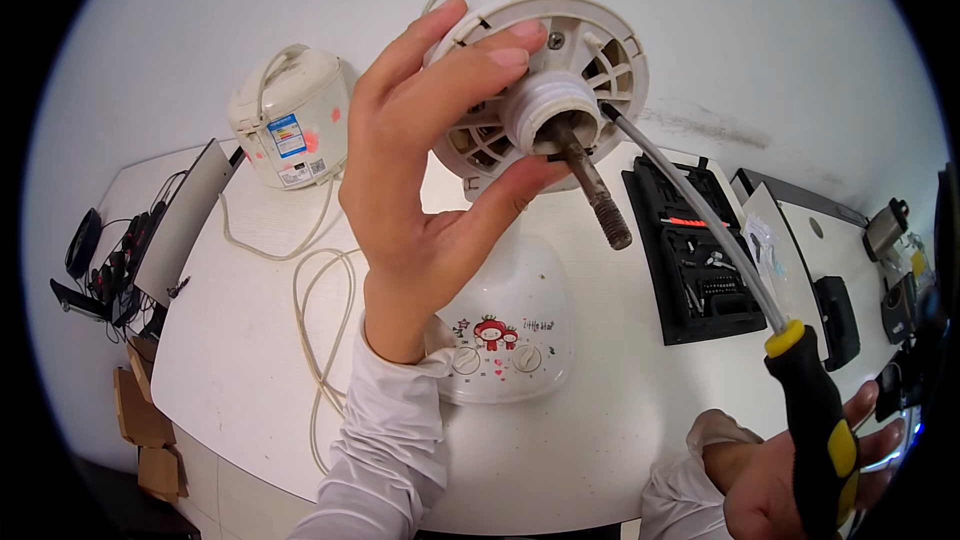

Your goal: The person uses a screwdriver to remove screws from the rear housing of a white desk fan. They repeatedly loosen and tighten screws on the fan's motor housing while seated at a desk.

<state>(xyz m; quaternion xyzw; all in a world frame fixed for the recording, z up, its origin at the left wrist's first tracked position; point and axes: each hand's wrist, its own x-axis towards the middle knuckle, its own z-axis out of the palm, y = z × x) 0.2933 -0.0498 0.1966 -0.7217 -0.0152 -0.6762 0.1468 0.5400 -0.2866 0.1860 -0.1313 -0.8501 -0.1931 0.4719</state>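
Note:
My left hand (425,140) grips the white round motor housing (630,70) of a small electric fan, with the fingers across its front grille and the thumb under the threaded collar. A rusty shaft (590,185) with a threaded end sticks out of the collar toward me. Below stands the fan's white base (505,330), with two knobs and a red cartoon print. My right hand (770,480) is around the black-and-yellow handle of a long screwdriver (715,225), some fingers loosely extended behind it. The screwdriver's tip meets the housing just right of the collar.
A white rice cooker (290,130) stands at the back left, near a pale looped power cord (300,315). An open black tool case (695,260) with bits lies to the right. Cardboard boxes (145,420) and tangled cables (125,265) are beyond the table's left edge.

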